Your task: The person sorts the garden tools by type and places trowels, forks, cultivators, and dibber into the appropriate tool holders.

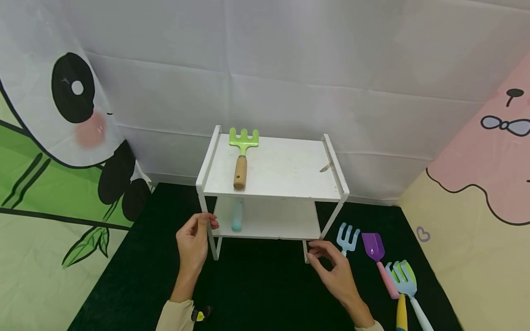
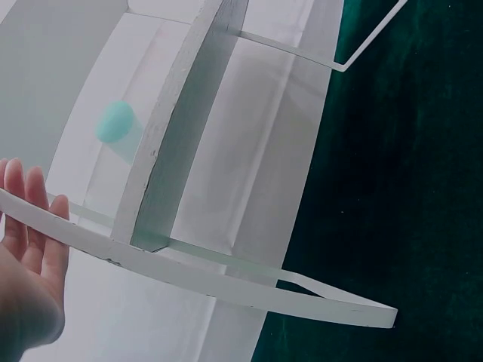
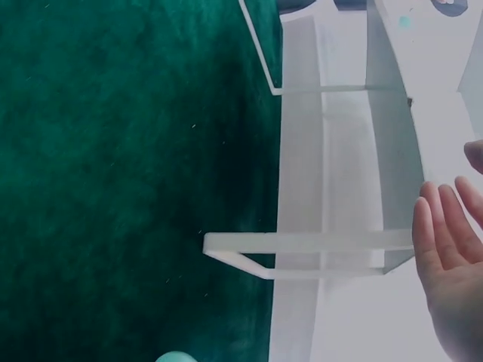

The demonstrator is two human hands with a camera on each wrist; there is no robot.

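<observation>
Head view, lower centre: my left hand (image 1: 192, 241) loosely grips the white shelf (image 1: 285, 165), my right hand (image 1: 337, 273) loosely open at its right leg.

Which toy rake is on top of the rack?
The green rake, wooden-handled: it alone lies on top of the white rack. One blue rake lies near the right hand, a second blue rake farther right.

white two-tier shelf (image 1: 285, 170) | upright | on dark green cloth (image 1: 256, 294) | edges chipped
</observation>
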